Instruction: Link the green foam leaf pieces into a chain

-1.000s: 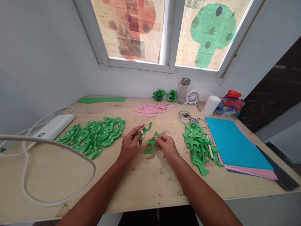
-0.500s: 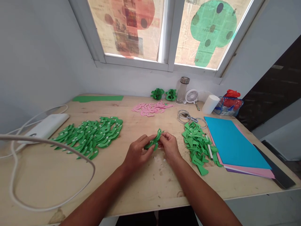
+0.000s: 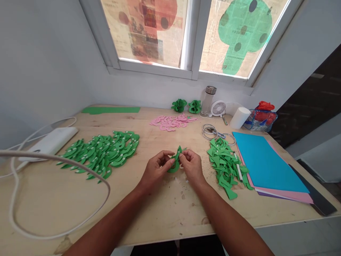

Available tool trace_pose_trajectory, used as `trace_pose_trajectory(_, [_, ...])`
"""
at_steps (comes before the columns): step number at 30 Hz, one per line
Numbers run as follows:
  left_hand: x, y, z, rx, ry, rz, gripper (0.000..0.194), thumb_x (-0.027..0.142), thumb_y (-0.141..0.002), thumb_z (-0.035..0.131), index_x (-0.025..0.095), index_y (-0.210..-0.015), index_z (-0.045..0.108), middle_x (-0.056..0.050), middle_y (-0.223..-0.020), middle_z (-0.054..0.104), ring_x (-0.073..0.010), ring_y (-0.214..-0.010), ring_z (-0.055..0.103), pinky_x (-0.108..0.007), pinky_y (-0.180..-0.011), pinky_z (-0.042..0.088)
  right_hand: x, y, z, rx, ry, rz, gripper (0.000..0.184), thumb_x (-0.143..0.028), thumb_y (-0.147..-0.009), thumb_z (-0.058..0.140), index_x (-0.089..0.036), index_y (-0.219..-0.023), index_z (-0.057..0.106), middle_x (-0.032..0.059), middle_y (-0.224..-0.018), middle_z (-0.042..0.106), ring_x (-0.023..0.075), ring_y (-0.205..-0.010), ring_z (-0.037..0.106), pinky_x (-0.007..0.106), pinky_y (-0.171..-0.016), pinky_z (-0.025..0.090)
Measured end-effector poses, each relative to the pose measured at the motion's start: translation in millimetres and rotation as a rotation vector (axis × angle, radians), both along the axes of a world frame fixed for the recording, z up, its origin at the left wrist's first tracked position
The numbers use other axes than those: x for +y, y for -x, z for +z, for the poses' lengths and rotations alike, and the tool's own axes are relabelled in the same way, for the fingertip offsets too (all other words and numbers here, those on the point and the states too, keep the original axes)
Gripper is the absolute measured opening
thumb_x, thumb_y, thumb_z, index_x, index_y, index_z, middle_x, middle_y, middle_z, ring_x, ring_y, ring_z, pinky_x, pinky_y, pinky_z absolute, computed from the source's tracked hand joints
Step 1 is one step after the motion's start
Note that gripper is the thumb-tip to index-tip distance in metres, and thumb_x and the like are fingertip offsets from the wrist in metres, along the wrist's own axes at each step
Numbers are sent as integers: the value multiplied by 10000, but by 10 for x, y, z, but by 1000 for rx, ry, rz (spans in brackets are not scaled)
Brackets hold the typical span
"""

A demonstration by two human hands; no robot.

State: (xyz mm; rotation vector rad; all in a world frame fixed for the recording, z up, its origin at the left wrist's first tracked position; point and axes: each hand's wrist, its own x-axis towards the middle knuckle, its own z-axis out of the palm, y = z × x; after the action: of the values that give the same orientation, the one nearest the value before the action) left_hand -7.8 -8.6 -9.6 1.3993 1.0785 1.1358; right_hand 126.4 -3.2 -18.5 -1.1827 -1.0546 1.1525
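Between my two hands, above the middle of the table, is a curved green paper cutout point(image 3: 174, 165). My left hand point(image 3: 159, 168) pinches its left side with thumb and fingers. My right hand point(image 3: 191, 164) grips its right edge, fingertips close together. To the left lies a spread pile of green cutouts with small white patches point(image 3: 106, 151). Right of my hands is a heap of green paper scraps point(image 3: 222, 165), with a white marker point(image 3: 238, 167) lying on it. Farther back sits a pile of pink paper cutouts point(image 3: 170, 121).
Scissors point(image 3: 217, 133) lie among tape rings point(image 3: 209, 131) behind the scraps. Blue sheets point(image 3: 269, 163) cover the right side. A glass bottle point(image 3: 207, 101), small fan point(image 3: 218, 108) and white roll point(image 3: 239, 118) stand at the back. A white cable point(image 3: 61, 234) loops at left near a power strip point(image 3: 52, 142).
The green cutout has turned and bent in my fingers, its white patches no longer plainly showing. My left fingers have shifted, curling more. The view has moved slightly.
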Motion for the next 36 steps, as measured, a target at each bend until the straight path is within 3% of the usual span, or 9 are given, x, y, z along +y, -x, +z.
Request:
trace_pose_trajectory(6, [33,14,5,-202,158,-12,288,297,-675,662,156,-921,613,7,-655,578,-114,-576,516,-234,-556,406,-31,3,4,-74,-44,-9,180,-353,-698,578,-173,-682,582,-12,-586,566,111,-529,498,219,-501,386])
trace_pose_trajectory(10, [62,64,30,-328,193,21,192,270,-695,628,149,-841,602,20,-555,523,-110,-514,474,-241,-520,380,-29,-4,9,-86,-34,-42,212,-386,-702,580,-175,-679,575,-6,-594,570,117,-526,500,227,-503,389])
trace_pose_trajectory(18, [75,137,138,-591,288,7,103,218,-690,629,166,-768,586,20,-544,502,-108,-504,463,-259,-516,382,-36,7,52,-51,-29,-53,207,-376,-696,585,-175,-655,556,-27,-563,513,100,-501,446,217,-476,347])
trace_pose_trajectory(32, [64,140,124,-640,304,-21,267,187,-671,669,166,-936,670,-29,-626,624,-119,-537,516,-263,-546,407,-62,2,102,-56,-71,-65,299,-448,-748,564,-160,-666,567,-23,-574,492,97,-522,425,218,-492,340])
trace_pose_trajectory(36, [44,96,106,-590,247,5,320,211,-692,659,150,-1006,669,-57,-704,659,-121,-550,525,-270,-562,435,-59,-12,112,-7,-61,-69,280,-429,-740,588,-158,-669,591,-13,-574,528,102,-525,448,222,-505,359])
